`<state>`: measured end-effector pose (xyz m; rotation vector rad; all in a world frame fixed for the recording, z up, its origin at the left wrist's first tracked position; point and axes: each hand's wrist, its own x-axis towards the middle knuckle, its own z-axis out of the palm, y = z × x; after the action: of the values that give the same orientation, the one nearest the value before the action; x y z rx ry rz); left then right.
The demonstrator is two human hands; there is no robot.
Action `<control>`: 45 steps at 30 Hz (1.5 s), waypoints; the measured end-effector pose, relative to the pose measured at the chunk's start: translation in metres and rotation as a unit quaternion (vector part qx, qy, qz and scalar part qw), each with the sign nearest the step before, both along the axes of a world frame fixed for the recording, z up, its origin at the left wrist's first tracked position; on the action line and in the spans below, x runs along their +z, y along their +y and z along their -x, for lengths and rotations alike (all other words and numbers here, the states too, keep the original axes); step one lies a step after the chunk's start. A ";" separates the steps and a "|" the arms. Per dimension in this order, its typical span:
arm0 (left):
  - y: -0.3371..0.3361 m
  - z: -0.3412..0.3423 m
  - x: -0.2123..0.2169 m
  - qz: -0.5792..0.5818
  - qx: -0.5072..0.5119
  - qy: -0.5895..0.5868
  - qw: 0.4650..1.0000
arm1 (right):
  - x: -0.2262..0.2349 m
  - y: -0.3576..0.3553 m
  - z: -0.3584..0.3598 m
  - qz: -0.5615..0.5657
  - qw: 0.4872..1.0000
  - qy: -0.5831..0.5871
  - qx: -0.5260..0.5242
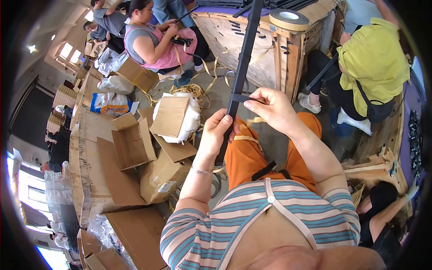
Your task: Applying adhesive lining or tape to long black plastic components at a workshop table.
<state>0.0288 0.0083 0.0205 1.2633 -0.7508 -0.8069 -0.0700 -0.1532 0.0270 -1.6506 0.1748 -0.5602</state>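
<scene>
A long, flat black bar [247, 49] runs upward and slightly right from my lap, its upper end reaching the top of the picture. My left hand [218, 129] is closed round its lower part. Just above that grip, a narrow black strip [242, 97] crosses the bar and stretches sideways to my right hand [273, 109]. Thumb and forefinger of that hand pinch the strip's end. Whether the strip wraps fully round the bar is hidden. The bar's lower end passes behind my left wrist.
Open cardboard boxes [133, 143] and a white bundle topped with cardboard [171, 116] lie at left. Ahead stands a wooden crate [243, 49] bearing a tape roll [289, 19]. People sit working ahead left and at right; yellowish straps [194, 91] litter the floor.
</scene>
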 end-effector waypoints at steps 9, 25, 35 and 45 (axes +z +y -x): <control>-0.007 0.001 -0.006 -0.021 0.059 -0.102 0.993 | 0.008 0.001 0.007 0.025 0.999 0.032 -0.030; -0.009 0.008 0.011 -0.006 -0.017 -0.011 1.000 | 0.007 -0.002 0.014 0.033 0.998 0.009 -0.043; -0.010 0.000 0.006 0.092 -0.206 0.194 0.955 | 0.010 -0.007 0.020 -0.019 0.999 -0.035 0.008; -0.011 0.011 0.019 -0.030 -0.121 0.119 0.985 | 0.011 -0.002 0.031 0.035 0.999 -0.036 0.006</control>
<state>0.0174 -0.0025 0.0392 1.1164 -0.6974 -1.1644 -0.1007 -0.1556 0.0385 -1.6949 0.0941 -0.6211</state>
